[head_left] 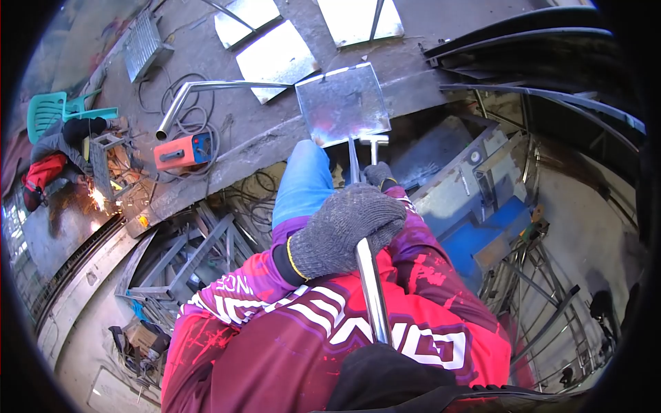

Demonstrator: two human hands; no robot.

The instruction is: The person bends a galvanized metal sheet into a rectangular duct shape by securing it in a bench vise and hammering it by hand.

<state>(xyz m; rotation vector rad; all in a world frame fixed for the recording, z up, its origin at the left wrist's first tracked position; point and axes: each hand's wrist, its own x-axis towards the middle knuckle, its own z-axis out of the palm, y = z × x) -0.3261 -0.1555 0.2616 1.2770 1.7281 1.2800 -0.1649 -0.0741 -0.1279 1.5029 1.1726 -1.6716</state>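
My left hand (348,230), in a dark grey knit glove with a yellow-edged cuff, is wrapped round a shiny metal tube (374,296). The tube runs from close to my chest forward to the near edge of a square metal plate (342,103). Beyond it, my right hand (378,175), gloved in the same grey, is closed on a hammer (374,140). The T-shaped hammer head lies close to the plate's near right corner. A bent shiny pipe (220,85) reaches leftward from the plate's far left corner.
More bright metal plates (279,60) lie on the floor ahead. An orange welding machine (182,153) with coiled cables stands left. Farther left, a person (58,155) crouches by sparks near a teal chair (51,113). Metal frames (186,258) and blue boxes (475,244) flank me.
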